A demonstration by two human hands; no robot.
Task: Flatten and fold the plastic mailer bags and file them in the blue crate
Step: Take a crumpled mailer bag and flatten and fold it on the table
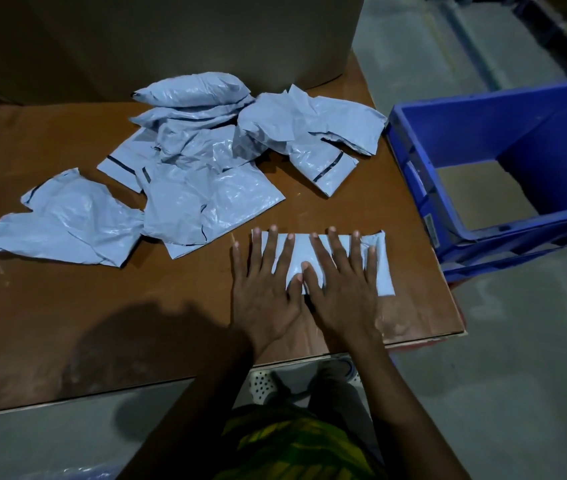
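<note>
We pressed L hand (264,296) + R hand (342,296) flat, fingers spread, on folded bag (385,271) | gripped nothing | loose bags (202,168) behind, on table (50,306) | crate (476,133) at R

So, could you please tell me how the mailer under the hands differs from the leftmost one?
The folded mailer is a flat rectangle; the leftmost mailer is crumpled and irregular. The left hand and right hand press the folded mailer; the leftmost mailer lies untouched. Both are bluish plastic.
</note>
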